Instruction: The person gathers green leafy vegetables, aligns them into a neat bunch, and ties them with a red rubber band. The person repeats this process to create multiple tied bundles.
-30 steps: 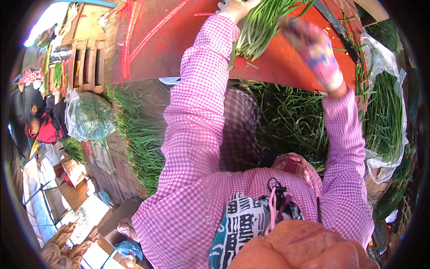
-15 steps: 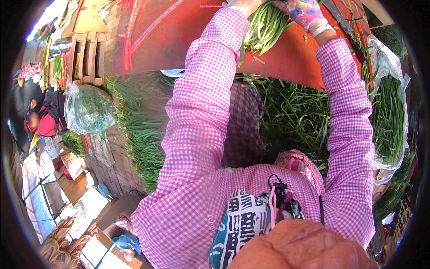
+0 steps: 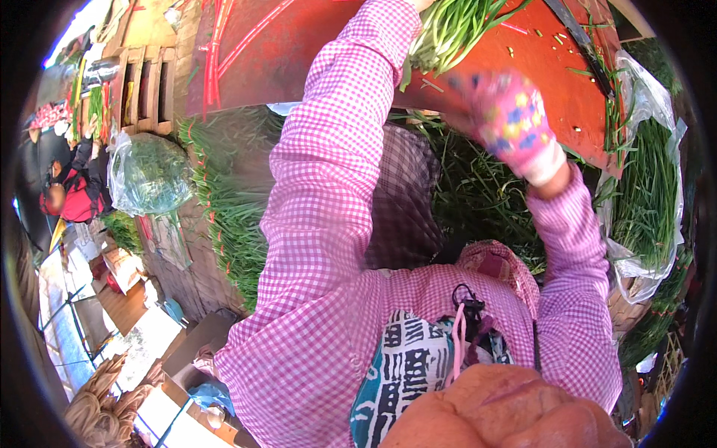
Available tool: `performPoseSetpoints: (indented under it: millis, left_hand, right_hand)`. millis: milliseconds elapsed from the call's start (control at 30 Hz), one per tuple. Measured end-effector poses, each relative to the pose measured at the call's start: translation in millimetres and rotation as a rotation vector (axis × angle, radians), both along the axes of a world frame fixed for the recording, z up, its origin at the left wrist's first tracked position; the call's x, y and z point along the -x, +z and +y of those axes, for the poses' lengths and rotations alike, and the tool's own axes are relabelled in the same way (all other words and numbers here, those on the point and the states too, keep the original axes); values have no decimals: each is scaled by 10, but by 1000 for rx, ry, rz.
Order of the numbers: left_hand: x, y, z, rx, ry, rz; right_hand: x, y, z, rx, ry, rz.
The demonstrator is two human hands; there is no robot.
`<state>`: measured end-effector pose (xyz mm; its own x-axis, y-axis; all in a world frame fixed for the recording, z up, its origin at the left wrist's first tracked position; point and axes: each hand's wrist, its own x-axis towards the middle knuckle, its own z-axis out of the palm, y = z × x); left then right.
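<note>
A bunch of chives [image 3: 448,37], pale at the stalk ends and green above, lies at the top of the view on a red board [image 3: 328,67]. My left hand [image 3: 420,4] is beside the bunch, mostly cut off by the upper edge, so its fingers are hidden. My right hand [image 3: 511,123], in a pink flowered glove, is above the board's near edge, apart from the bunch. Motion smears its fingers. To its right, a long dark-bladed knife [image 3: 579,45] rests on the board among small green trimmings.
Red tie strips [image 3: 216,60] hang over the board's left side. Tied chives [image 3: 231,216] are stacked at left, near a clear bag of greens [image 3: 153,175]. Loose greens [image 3: 485,194] lie below the board. More chives [image 3: 648,194] sit in plastic at right. Another person [image 3: 75,187] works far left.
My right hand has come away from the bunch, moving down toward me with the elbow bending. The bunch's stalk ends have shifted slightly upward. My left hand has moved further out of the upper edge.
</note>
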<state>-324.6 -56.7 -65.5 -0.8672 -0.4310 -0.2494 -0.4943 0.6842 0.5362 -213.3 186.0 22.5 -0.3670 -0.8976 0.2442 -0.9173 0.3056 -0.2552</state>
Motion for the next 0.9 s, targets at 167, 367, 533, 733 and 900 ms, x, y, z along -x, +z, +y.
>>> performPoseSetpoints:
  millis: [167, 367, 533, 733, 900]
  left_hand:
    - [159, -99, -106, 37, -58, -72]
    - [229, -129, -129, 63, -64, -124]
    - [218, -202, -90, 134, -68, -80]
    - [194, -144, -78, 74, -56, -67]
    - [-30, 199, -107, -241, 123, 184]
  right_hand:
    - [-67, -187, -636, 45, -192, 0]
    - [1, -551, -756, 288, -165, -285]
    - [-380, -547, -389, 306, 248, -294]
    - [-613, -438, 857, -556, 219, -756]
    - [89, -568, 1090, -19, -248, -426]
